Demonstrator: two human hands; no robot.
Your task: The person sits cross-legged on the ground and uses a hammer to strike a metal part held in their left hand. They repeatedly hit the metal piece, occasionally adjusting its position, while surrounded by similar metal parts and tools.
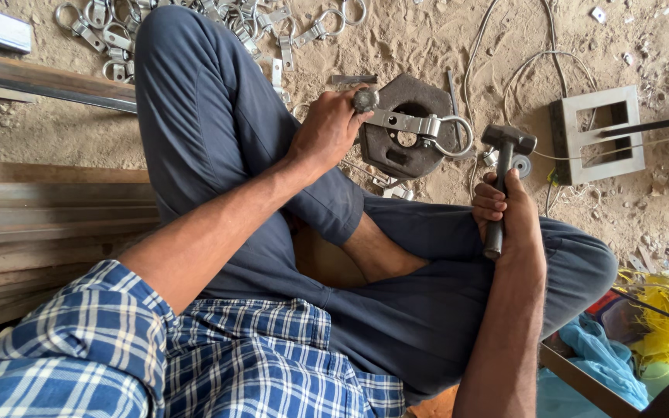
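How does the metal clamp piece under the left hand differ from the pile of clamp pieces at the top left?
The clamp piece lies alone on the dark iron block, held at one end by the left hand; the pile of clamp pieces lies loose and jumbled on the sand, untouched. The right hand holds a hammer beside the single piece only. Both are grey metal with ring ends.

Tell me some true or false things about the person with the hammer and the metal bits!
1. The right hand holds a hammer. True.
2. The left hand is empty. False: it holds a metal clamp piece on a dark iron block.
3. The hammer head rests on the block. False: it is off to the side, apart from it.
4. A pile of metal ring clamps lies on the sandy ground. True.
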